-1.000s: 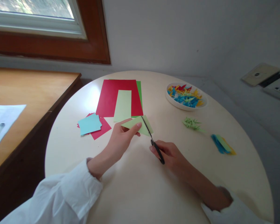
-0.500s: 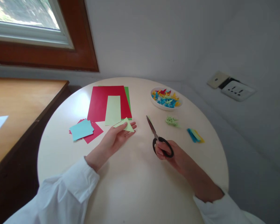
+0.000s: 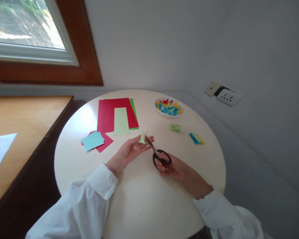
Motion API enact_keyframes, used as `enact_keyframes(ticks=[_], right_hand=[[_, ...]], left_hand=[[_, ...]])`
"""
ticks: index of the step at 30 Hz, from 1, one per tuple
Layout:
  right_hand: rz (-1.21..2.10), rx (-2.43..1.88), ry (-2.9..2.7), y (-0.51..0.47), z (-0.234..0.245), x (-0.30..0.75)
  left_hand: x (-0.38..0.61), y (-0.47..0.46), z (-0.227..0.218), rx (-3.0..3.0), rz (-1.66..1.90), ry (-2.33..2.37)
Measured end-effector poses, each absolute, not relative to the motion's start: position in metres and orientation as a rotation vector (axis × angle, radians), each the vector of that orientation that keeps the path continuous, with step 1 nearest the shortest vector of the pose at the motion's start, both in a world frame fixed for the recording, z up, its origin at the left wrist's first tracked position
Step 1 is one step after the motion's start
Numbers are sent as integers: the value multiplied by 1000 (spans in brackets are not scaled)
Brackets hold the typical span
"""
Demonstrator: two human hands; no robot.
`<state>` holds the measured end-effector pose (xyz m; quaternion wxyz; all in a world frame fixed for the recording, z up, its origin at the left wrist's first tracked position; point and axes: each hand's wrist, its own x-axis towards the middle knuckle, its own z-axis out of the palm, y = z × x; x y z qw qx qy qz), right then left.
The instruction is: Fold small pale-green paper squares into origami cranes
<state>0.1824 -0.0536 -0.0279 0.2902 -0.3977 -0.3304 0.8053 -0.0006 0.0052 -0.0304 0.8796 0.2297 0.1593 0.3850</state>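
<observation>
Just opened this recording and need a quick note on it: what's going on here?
A person's left hand holds a small green paper piece, and the right hand holds scissors close by. On the round white table, a white dish of colourful paper bits stands beyond a small green pile, and a large red sheet lies farther left.

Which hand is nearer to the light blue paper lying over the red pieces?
The left. The left hand, pinching a light green piece, is right of the light blue paper; the right hand, gripping scissors, is farther right.
</observation>
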Motion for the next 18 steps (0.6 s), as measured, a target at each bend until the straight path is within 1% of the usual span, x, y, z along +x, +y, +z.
enact_keyframes(ticks=[4,11,18], right_hand=[[2197,-1014,-830,-52,-24,182],[2268,-876,-645,-46,-8,184],[2291,-818,-588,-45,-13,184]], left_hand=[[0,7,-31,457,832,371],[0,9,-31,427,856,309],[1,8,-29,409,879,351]])
